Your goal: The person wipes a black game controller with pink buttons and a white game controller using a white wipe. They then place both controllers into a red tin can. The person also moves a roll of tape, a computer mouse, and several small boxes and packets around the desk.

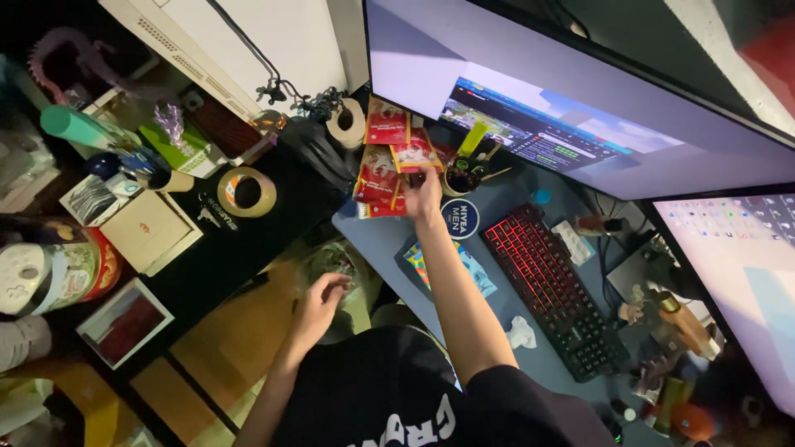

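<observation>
My right hand reaches forward over the blue desk mat and grips the edge of a red snack packet. Two more red packets lie just beyond it, below the monitor. A round dark blue tin sits right of my wrist. My left hand hangs low beside the desk edge, fingers loosely curled with nothing in it, near a crumpled clear plastic bag.
A black keyboard with red backlight lies to the right, under two lit monitors. A cup of pens stands behind my hand. Tape rolls, boxes and jars crowd the dark shelf at left. A crumpled tissue lies by the keyboard.
</observation>
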